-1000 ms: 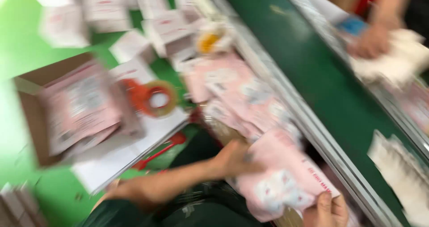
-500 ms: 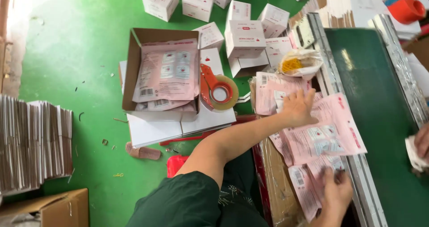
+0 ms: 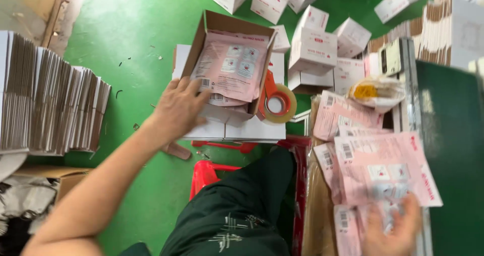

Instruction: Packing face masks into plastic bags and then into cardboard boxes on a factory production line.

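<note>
My left hand (image 3: 177, 107) reaches out over the near left corner of an open brown cardboard box (image 3: 199, 44), fingers spread and touching the pink flat packets (image 3: 229, 67) lying in it. My right hand (image 3: 396, 231) rests at the bottom right on a pile of pink packets (image 3: 383, 170) stacked beside a green conveyor belt (image 3: 451, 135); it holds them down, fingers blurred. A tape dispenser with a roll of clear tape (image 3: 276, 103) lies just right of the box.
Stacks of flattened cartons (image 3: 48, 102) stand at the left on the green floor (image 3: 126, 29). Several small white boxes (image 3: 315, 44) lie beyond the open box. A red stool (image 3: 206, 175) shows under my leg. A yellow item in a plastic bag (image 3: 373, 90) lies near the belt.
My left hand has swung from the pink packet pile by the belt leftward to the open cardboard box. My view has turned left and down.
</note>
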